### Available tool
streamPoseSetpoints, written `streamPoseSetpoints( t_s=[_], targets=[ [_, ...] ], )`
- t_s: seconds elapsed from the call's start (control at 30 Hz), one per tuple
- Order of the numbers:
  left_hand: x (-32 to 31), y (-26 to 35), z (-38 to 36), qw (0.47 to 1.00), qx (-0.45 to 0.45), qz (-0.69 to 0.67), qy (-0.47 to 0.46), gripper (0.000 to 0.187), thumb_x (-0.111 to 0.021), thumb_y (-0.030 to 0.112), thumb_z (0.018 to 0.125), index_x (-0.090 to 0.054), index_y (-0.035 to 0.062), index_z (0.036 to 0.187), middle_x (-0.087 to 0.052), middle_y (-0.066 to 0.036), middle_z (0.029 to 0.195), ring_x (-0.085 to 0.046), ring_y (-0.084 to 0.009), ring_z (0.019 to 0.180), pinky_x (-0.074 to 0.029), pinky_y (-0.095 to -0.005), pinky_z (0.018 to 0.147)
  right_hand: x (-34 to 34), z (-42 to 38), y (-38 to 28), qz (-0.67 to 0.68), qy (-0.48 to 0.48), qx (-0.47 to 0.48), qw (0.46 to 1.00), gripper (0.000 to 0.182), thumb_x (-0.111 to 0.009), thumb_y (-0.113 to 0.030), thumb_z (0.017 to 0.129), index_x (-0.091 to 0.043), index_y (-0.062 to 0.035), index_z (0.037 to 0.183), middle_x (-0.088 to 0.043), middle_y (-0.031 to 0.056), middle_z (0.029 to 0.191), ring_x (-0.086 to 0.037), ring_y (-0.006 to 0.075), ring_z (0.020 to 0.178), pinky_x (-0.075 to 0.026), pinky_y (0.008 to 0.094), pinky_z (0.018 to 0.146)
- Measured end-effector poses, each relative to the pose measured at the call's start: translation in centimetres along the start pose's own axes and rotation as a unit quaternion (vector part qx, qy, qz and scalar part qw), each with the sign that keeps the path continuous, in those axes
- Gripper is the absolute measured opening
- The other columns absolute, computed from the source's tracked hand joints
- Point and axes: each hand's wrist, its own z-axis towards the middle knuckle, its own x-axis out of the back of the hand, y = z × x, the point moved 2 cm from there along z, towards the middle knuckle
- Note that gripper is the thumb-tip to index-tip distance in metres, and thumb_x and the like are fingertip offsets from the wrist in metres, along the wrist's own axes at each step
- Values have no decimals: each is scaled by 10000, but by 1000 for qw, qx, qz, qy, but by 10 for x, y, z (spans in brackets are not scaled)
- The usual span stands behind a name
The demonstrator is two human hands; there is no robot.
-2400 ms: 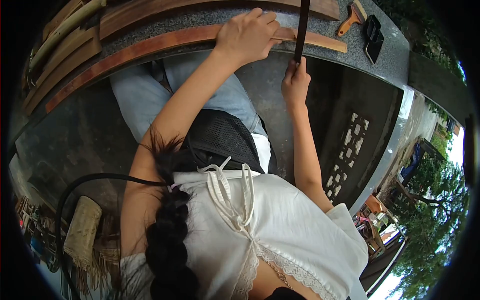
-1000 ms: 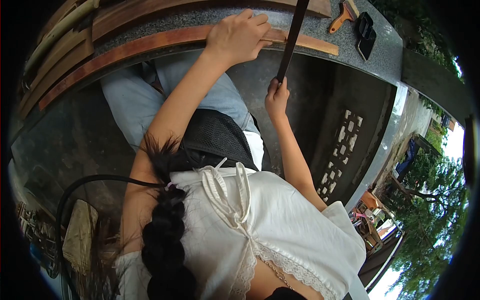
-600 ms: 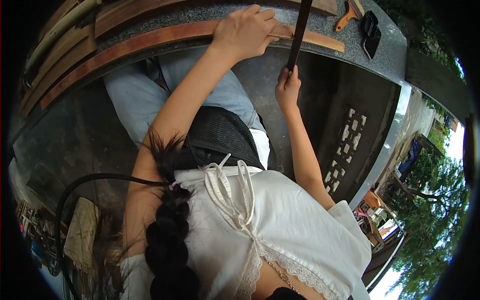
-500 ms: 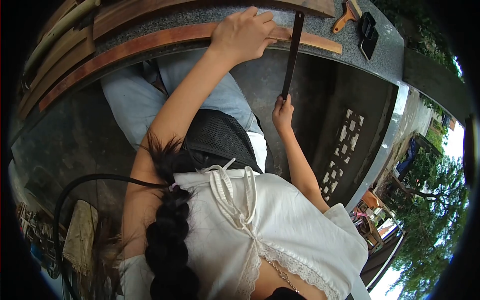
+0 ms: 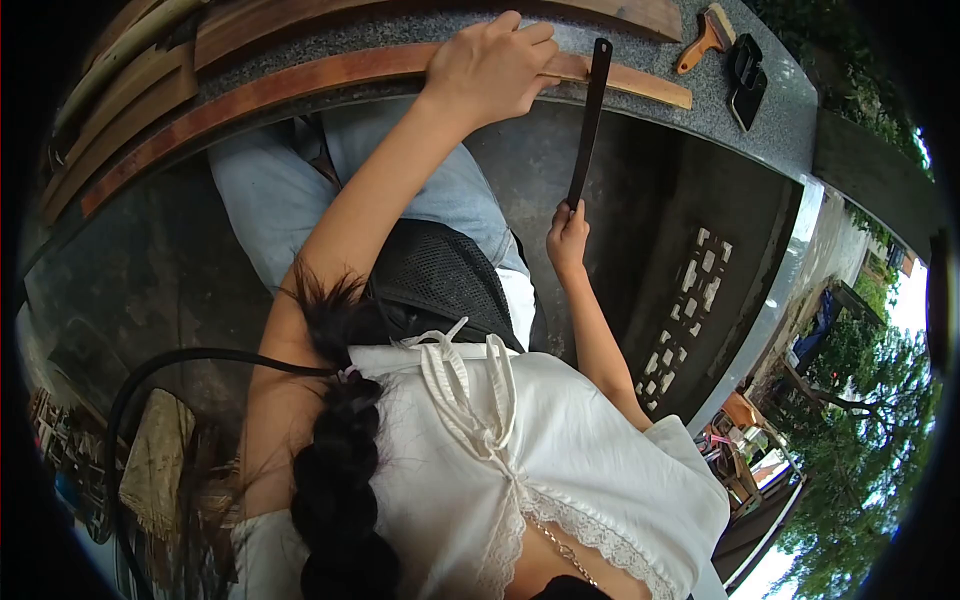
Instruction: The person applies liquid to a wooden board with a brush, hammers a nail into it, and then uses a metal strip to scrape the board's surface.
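Note:
My left hand (image 5: 490, 68) is closed over a long reddish-brown wooden strip (image 5: 300, 84) lying along the table's near edge, pressing it from above. My right hand (image 5: 567, 238) grips the lower end of a dark, narrow saw blade (image 5: 590, 125), with a small hole at its far end. The blade crosses the strip just right of my left hand, pointing away from me. Its teeth are too small to make out. To the right, the strip's paler end (image 5: 655, 88) extends past the blade.
On the grey speckled table (image 5: 640, 60) lie a wider board (image 5: 420, 22), a brush with an orange handle (image 5: 705, 42) and a black object (image 5: 745, 80). More boards (image 5: 130, 115) are at the left. A dark panel with cut-out openings (image 5: 690, 300) stands below the table's right side.
The saw blade and my right hand have drawn slightly back toward my body. My left hand keeps its place on the wooden strip. The whole view has shifted a little.

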Motion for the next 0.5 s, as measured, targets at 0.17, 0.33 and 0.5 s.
streamPoseSetpoints(
  t_s=[0.17, 0.33, 0.5],
  targets=[
    [-2, -1, 0, 999, -5, 2, 32, 247, -731, 279, 747, -650, 79, 867, -614, -41, 886, -595, -227, 904, -529, -324, 761, 11, 74, -70, 55, -6, -1, 998, 103, -485, -81, 977, -462, 2, 921, -542, 183, 589, -586, 357, 503, -409, 385, 458],
    [0, -1, 0, 1000, 7, -21, 8, 238, -732, 271, 748, -644, 81, 861, -608, -43, 885, -591, -229, 894, -528, -331, 752, -22, 28, -33, 55, 18, -2, 998, 104, -487, -87, 979, -455, 1, 934, -545, 176, 583, -583, 366, 503, -391, 406, 448],
    [2, -3, 6, 999, 10, -29, 20, 238, -730, 268, 749, -632, 74, 846, -586, -49, 882, -587, -240, 873, -530, -338, 738, -8, 25, -18, 13, -4, -28, 1000, 97, -499, -91, 971, -469, 2, 972, -555, 187, 583, -576, 387, 497, -392, 451, 449]
  ],
)
